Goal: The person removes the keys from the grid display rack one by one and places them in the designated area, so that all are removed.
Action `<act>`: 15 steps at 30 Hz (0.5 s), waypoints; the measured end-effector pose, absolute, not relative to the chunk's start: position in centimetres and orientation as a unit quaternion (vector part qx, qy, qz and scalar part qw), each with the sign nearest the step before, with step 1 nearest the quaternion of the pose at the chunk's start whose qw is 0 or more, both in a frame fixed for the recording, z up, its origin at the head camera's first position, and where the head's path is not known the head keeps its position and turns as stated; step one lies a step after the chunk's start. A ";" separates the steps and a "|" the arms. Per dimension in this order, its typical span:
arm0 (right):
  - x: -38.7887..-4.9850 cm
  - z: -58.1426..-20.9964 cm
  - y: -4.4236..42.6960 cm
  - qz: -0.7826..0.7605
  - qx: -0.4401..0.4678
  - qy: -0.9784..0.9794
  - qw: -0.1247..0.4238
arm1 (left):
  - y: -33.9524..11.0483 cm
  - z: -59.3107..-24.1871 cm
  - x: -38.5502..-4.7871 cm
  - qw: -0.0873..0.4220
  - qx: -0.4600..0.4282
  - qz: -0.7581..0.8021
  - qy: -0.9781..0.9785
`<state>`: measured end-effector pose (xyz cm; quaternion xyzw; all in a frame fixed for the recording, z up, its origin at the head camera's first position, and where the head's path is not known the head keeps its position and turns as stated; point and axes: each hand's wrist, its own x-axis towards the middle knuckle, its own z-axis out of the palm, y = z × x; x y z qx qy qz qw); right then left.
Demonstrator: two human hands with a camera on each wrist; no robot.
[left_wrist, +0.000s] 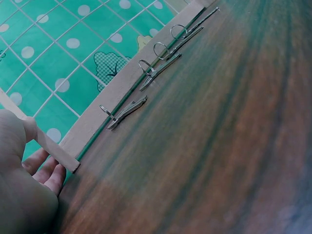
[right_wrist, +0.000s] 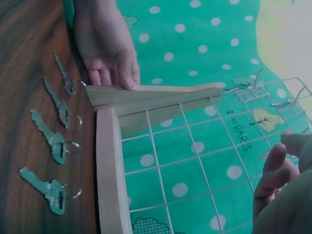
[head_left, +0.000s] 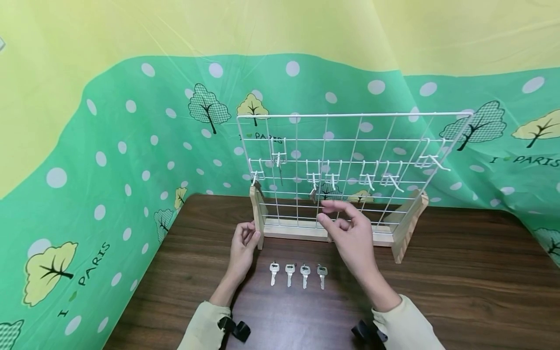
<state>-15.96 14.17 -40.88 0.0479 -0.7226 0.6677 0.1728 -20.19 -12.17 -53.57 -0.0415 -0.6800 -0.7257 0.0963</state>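
A white wire grid rack [head_left: 345, 161] stands on a wooden base with wooden side supports. My left hand [head_left: 242, 245] grips the left side support [head_left: 257, 214], thumb in front and fingers behind, as the left wrist view also shows. My right hand [head_left: 350, 231] is raised before the grid, thumb and forefinger apart with nothing seen between them. Just left of its fingertips a key [head_left: 312, 195] hangs from a white hook [head_left: 313, 179]. Other keys hang on the leftmost hook [head_left: 257, 176] and the upper left hook [head_left: 279, 156]. Several silver keys [head_left: 290, 275] with rings lie in a row on the table.
Further white hooks [head_left: 369, 181] hang along the grid's middle and right, one higher near the right edge. The dark wood table [head_left: 463, 287] meets a green and yellow patterned cloth [head_left: 131, 126] behind and to the left. Black wrist straps [head_left: 234, 329] sit at both cuffs.
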 end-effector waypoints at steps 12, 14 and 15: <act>-17.4 -39.5 13.6 0.682 0.059 -0.712 0.158 | -12.1 -53.5 -20.2 0.096 -0.039 -0.727 -0.679; -17.5 -39.3 13.4 0.681 0.058 -0.714 0.155 | -12.2 -53.5 -20.2 0.096 -0.038 -0.726 -0.680; -17.6 -39.2 13.3 0.680 0.058 -0.714 0.154 | -12.2 -53.5 -20.1 0.096 -0.038 -0.726 -0.680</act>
